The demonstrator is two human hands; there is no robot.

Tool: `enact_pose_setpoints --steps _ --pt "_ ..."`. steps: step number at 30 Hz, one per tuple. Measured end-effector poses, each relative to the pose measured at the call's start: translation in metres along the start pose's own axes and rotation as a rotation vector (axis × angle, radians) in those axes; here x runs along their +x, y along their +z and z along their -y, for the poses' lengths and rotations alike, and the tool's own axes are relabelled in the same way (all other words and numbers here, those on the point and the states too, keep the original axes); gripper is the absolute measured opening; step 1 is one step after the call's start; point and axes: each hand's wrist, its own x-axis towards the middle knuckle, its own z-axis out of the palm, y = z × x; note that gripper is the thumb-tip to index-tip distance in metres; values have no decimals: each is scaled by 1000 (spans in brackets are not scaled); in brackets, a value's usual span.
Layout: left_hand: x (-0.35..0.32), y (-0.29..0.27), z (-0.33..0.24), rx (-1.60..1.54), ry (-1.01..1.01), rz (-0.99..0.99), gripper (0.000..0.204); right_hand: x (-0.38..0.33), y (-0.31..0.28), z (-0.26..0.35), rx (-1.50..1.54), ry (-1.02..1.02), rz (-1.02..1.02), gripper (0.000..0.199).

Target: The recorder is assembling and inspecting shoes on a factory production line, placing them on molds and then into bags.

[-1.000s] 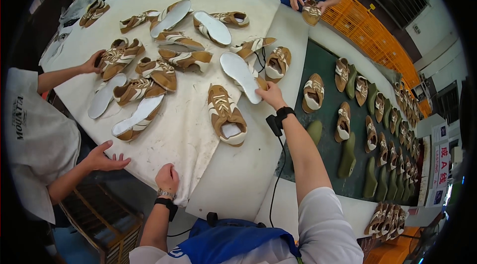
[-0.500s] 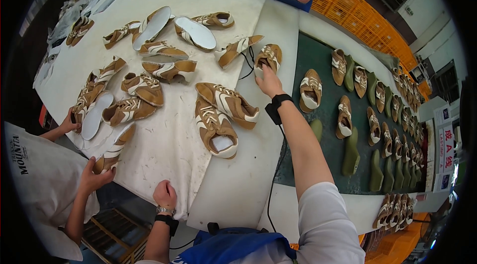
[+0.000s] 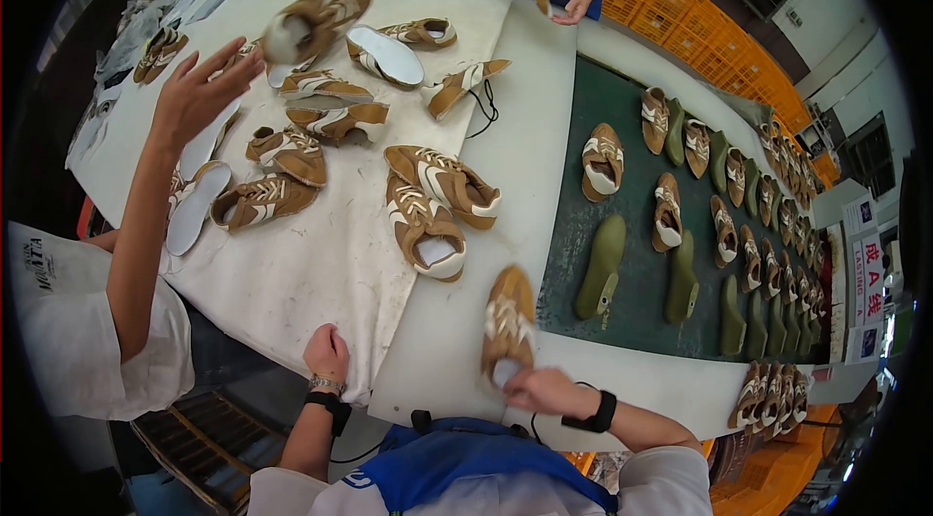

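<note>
Brown-and-white lace-up sneaker (image 3: 508,322), tan toe, motion-blurred: pinched at its heel end by the right-hand grip (image 3: 552,392), fingers at the collar. Shoe lies ahead and slightly left of that grip; long axis points away from the wearer, toe outermost. Right hand clearly nearer; left-hand grip (image 3: 328,351) well apart to the left, curled into a loose fist by the creased off-white cloth (image 3: 335,288), nothing visible in it. Whether the sole touches the smooth white counter (image 3: 437,361), cannot tell. Counter's near edge runs close by the right grip, on the wearer's side. Open white strip stretches ahead of it. Bounds: ahead-left, two tan sneakers (image 3: 449,186) overlapping near the cloth's border; ahead-right, dark green mat (image 3: 559,268) carrying an olive-green plastic shoe last (image 3: 600,268), nearest obstacle on that side.
</note>
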Motion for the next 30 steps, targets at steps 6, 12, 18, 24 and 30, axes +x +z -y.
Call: enact_pose_setpoints --steps 6,12,18,24,30 --pt "0 3 5 1 -29 13 12 65 -69 10 3 -148 -57 21" --pt "1 2 6 4 -34 44 12 290 -219 -23 -520 -293 -665 12" --pt "2 4 8 11 -22 29 8 420 -241 -72 -640 131 -686 30" --pt "2 3 8 -30 24 8 8 332 -246 -106 -258 237 -729 43" --pt "-3 7 13 -28 59 7 9 110 -222 -74 1660 -155 -800 35"
